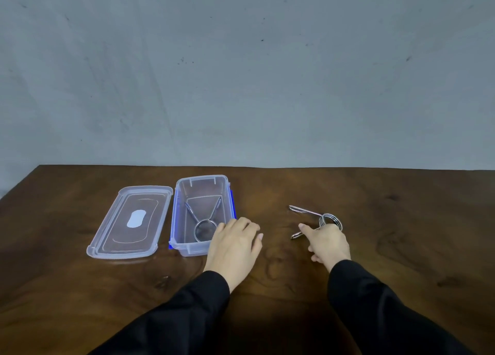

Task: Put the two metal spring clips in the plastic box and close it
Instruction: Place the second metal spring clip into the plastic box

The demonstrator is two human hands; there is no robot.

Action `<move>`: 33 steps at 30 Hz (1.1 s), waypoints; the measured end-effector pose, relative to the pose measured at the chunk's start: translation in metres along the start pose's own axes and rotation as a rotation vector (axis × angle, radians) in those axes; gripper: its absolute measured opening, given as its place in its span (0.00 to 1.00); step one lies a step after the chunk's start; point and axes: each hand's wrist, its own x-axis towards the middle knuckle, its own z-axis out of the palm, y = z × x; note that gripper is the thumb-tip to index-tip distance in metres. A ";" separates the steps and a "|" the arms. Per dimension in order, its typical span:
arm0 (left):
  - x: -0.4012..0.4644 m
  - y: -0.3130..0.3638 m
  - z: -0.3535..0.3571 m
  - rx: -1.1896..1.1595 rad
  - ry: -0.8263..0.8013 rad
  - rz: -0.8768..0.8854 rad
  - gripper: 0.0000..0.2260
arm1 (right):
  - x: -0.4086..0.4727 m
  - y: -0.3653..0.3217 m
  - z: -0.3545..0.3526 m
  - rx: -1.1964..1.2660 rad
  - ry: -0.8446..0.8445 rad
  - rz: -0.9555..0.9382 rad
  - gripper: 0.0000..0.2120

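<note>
A clear plastic box (201,183) with blue latches stands open on the wooden table. One metal spring clip (204,222) lies inside it, coil toward me. The box's clear lid (131,220) lies flat on the table to the left of the box. My left hand (233,243) rests flat at the box's near right corner, holding nothing. The second spring clip (318,218) lies on the table to the right. My right hand (328,243) touches its coil, fingers spread and partly over it; I cannot tell whether the clip is gripped.
The dark wooden table (401,234) runs to a grey wall behind. Its left edge slants in at the far left. Both my black sleeves (187,314) reach in from the bottom.
</note>
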 end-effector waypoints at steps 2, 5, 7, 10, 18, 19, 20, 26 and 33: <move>-0.001 -0.001 0.001 -0.003 0.002 0.017 0.12 | 0.000 -0.002 0.001 0.095 -0.012 0.034 0.16; -0.003 -0.003 0.002 0.003 0.004 0.053 0.11 | 0.001 -0.003 0.003 0.229 -0.040 0.069 0.10; -0.004 -0.005 0.002 0.002 -0.002 0.080 0.11 | 0.003 -0.003 0.005 0.277 -0.055 0.064 0.09; -0.007 -0.007 0.000 -0.020 -0.001 0.108 0.11 | 0.003 -0.002 0.008 0.163 -0.060 0.009 0.12; -0.006 -0.016 -0.011 -0.092 0.069 0.024 0.10 | -0.006 -0.022 0.013 -0.018 0.005 -0.242 0.13; -0.004 -0.018 -0.017 -0.099 0.075 -0.018 0.11 | -0.010 -0.030 0.014 -0.035 0.013 -0.288 0.12; -0.002 -0.020 -0.024 -0.119 0.076 -0.078 0.13 | -0.015 -0.039 0.015 -0.049 0.021 -0.342 0.11; 0.011 -0.049 -0.062 -0.387 0.092 -0.366 0.20 | -0.057 -0.107 0.039 -0.143 -0.032 -0.656 0.09; -0.006 -0.096 -0.062 -0.247 0.143 -0.413 0.10 | -0.074 -0.143 0.079 -0.370 -0.119 -0.787 0.13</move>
